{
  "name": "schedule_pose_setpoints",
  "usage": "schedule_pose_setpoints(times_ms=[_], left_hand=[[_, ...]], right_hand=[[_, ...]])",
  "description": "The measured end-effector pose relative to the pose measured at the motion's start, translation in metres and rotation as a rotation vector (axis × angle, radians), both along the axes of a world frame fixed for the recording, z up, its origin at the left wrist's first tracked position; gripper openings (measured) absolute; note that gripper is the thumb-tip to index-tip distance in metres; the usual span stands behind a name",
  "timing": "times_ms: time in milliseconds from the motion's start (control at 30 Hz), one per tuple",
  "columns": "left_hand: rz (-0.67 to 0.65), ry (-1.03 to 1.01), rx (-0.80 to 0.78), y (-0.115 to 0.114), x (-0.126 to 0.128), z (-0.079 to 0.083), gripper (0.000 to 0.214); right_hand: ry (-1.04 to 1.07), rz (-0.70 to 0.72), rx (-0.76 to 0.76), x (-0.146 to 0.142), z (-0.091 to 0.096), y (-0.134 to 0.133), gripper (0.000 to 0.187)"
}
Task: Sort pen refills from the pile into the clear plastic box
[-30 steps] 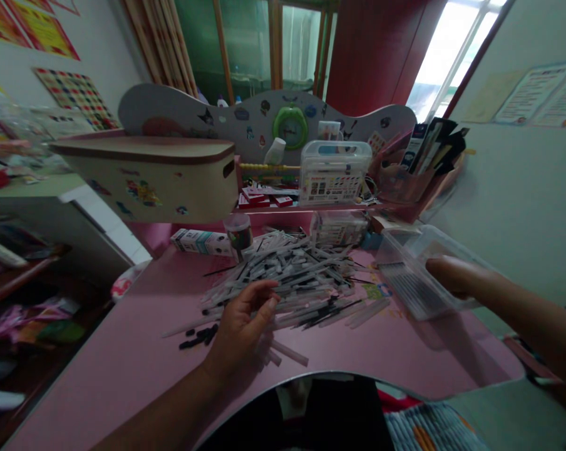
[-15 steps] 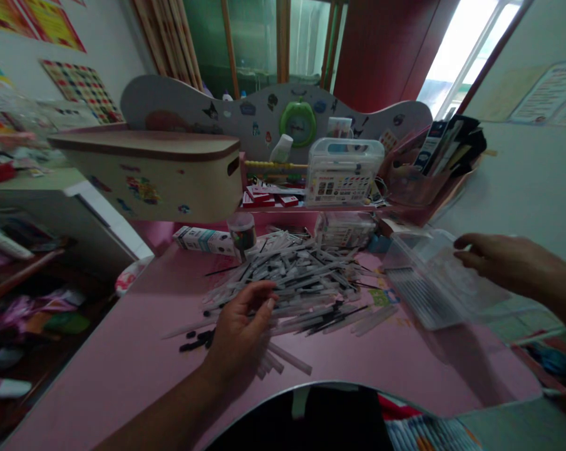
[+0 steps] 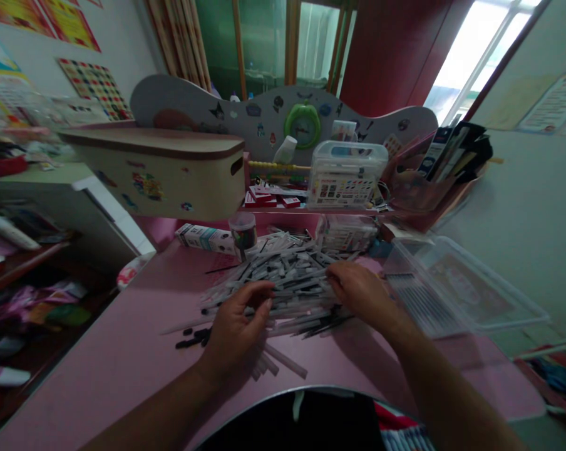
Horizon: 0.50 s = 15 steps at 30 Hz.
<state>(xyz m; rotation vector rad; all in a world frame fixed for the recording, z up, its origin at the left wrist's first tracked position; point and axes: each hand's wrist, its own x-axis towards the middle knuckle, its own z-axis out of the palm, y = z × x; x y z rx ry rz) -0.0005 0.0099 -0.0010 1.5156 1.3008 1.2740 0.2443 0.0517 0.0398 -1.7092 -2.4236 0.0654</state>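
A large heap of translucent pen barrels and pens [image 3: 287, 266] lies on the pink desk [image 3: 137, 351]. My left hand [image 3: 238, 322] rests at the heap's near left side, loosely curled, thumb and forefinger apart and nothing visible between them. Small black pen caps [image 3: 193, 339] lie left of it, and several loose barrels [image 3: 285, 360] stick out below it. My right hand [image 3: 362, 294] reaches to the heap's right edge, its fingers bent together; what the fingertips hold, if anything, is hidden. Beyond it stands a clear plastic box [image 3: 452, 326] with a row of slim grey sticks [image 3: 417, 300] inside.
The box's clear lid [image 3: 522, 313] lies tilted open to the right. Behind the heap are a clear case [image 3: 346, 233], a small tub [image 3: 243, 233] and a long white carton [image 3: 203, 239]. A shelf above carries a cream bin [image 3: 170, 181] and a handled marker case [image 3: 346, 178].
My right hand has moved left from above the clear box to the right edge of the heap. The left hand has stayed nearly in place.
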Motion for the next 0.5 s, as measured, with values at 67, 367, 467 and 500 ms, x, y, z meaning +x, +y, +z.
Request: schedule_pose_setpoints(times_ms=[67, 367, 467, 500], left_hand=[[0.004, 0.034, 0.022, 0.002, -0.002, -0.003, 0.021], [0.012, 0.173, 0.093, 0.004, -0.002, -0.007, 0.019], [0.027, 0.21, 0.11, 0.005, -0.002, -0.004, 0.019], [0.027, 0.217, 0.115, 0.006, -0.002, -0.003, 0.019]], right_hand=[[0.028, 0.006, 0.056, 0.003, -0.012, 0.005, 0.015], [0.208, 0.142, 0.111, 0.013, -0.041, 0.011, 0.009], [0.244, 0.179, 0.132, 0.012, -0.044, 0.011, 0.012], [0.252, 0.19, 0.137, 0.012, -0.044, 0.01, 0.014]])
